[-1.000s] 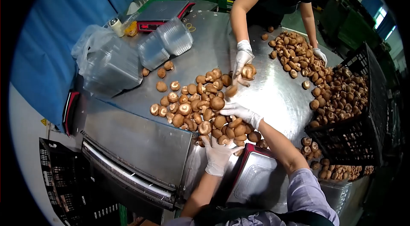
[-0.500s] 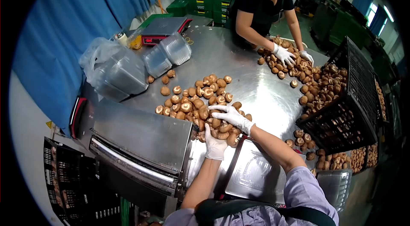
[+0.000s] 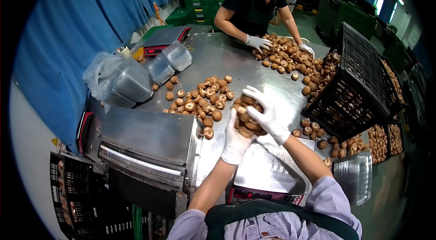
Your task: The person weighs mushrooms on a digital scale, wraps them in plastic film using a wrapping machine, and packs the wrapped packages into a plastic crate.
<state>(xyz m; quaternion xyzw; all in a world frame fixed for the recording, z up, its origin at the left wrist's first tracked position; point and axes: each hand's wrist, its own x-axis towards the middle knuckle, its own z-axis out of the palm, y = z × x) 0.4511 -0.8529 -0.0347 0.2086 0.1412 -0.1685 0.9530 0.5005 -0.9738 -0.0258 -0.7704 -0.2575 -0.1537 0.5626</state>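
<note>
A cluster of brown mushrooms (image 3: 247, 124) is cupped between my two white-gloved hands, off the table surface. My left hand (image 3: 236, 144) supports the cluster from the near left side, fingers curled up around it. My right hand (image 3: 267, 115) wraps over it from the right. Just beneath and nearer to me is a weighing scale (image 3: 272, 169) with a clear plastic tray (image 3: 268, 160) on its plate. A loose pile of mushrooms (image 3: 204, 97) lies on the metal table to the left of my hands.
A metal wrapping machine (image 3: 145, 133) stands at left. Clear plastic trays (image 3: 129, 79) and another scale (image 3: 165, 38) sit behind it. A tipped black crate (image 3: 352, 95) spills mushrooms at right. Across the table (image 3: 213, 54), a person's gloved hands (image 3: 260, 43) touch a mushroom heap. More trays (image 3: 353, 178) stand at right.
Both my hands have gathered mushrooms from the pile, lifted them and moved right and towards me, over the scale. The pile is smaller. The camera view has shifted somewhat.
</note>
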